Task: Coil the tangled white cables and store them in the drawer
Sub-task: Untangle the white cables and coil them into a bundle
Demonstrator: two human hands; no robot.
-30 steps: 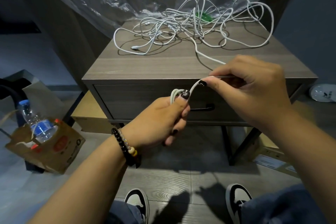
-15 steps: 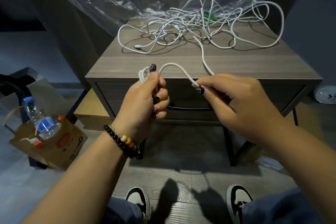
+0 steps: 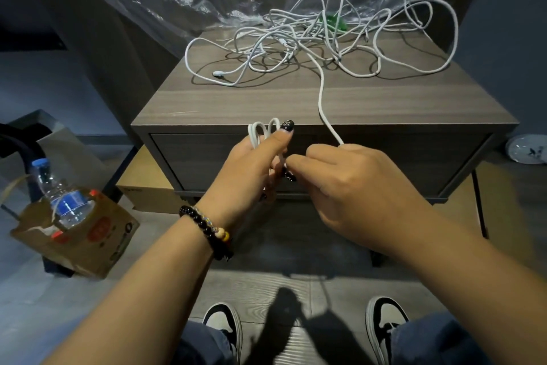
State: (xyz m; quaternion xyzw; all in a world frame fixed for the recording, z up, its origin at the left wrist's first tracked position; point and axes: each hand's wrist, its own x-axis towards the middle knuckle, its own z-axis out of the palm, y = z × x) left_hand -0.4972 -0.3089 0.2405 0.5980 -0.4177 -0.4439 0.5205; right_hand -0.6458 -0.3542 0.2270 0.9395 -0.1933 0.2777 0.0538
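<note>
Right hand (image 3: 355,187) lowered, coil (image 3: 263,130) thicker

A left hand (image 3: 254,163) is pinching small white cable loops (image 3: 263,130) in front of a closed drawer (image 3: 414,163). Just right of that grip, the right hand (image 3: 355,187) is holding the cable (image 3: 321,98), trailing beyond to tangled cables (image 3: 325,48) on the bench (image 3: 236,104).

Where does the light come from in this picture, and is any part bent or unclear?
Head view: shadows of the cables fall forward on the tabletop, suggesting light from above and behind; wide-angle bending curves the edges; the right hand looks slightly blurred.
</note>
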